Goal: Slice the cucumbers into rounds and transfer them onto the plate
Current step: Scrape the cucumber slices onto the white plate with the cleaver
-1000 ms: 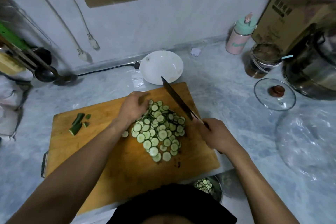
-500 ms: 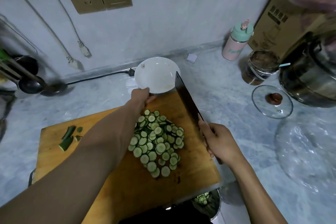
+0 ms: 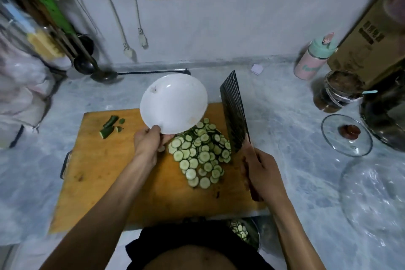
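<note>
Head view: plate (image 3: pixel 173 103) in left grip (image 3: pixel 148 141), seemingly tilted.

Not much here can be read. The brown cardboard box (image 3: pixel 370 35), at about two o'clock against the wall, has a row of dark printed characters on its side, but they are too blurry to make out. The pink bottle (image 3: pixel 312 59) with a mint green lid, just left of the box, has green writing on its front, and that is too smeared to read as well. No other words, numbers or signs can be read.
</note>
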Action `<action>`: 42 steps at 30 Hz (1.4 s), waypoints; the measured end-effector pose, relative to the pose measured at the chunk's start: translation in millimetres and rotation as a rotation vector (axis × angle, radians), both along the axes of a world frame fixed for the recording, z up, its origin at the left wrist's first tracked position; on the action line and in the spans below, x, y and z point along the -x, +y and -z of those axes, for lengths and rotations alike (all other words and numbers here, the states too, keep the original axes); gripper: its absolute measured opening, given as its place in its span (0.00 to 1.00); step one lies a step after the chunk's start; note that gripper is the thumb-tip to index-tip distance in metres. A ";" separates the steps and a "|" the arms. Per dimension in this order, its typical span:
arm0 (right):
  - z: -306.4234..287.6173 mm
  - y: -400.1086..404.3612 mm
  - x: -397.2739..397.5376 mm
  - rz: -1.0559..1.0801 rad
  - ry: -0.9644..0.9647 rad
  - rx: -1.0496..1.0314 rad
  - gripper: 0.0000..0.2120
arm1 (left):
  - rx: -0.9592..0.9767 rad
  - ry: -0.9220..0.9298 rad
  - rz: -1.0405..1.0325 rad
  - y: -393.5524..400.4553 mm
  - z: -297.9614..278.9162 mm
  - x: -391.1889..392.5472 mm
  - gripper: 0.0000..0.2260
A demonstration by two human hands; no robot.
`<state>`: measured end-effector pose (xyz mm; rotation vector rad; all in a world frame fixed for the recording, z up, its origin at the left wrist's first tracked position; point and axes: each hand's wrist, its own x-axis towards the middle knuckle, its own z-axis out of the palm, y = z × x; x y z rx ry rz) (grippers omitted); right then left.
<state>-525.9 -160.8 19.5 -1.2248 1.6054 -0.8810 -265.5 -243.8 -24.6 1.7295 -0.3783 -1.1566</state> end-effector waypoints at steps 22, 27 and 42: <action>13.4 26.9 -91.3 -0.540 0.065 -0.030 0.24 | 0.035 0.206 -0.685 181.0 20.8 -55.2 0.13; 16.9 28.7 -81.3 -0.483 0.014 -0.087 0.19 | -0.194 0.259 -0.442 188.7 19.9 -66.6 0.13; 29.7 40.0 -11.7 -0.044 0.028 -0.093 0.22 | -0.071 0.090 0.102 103.8 0.9 2.0 0.10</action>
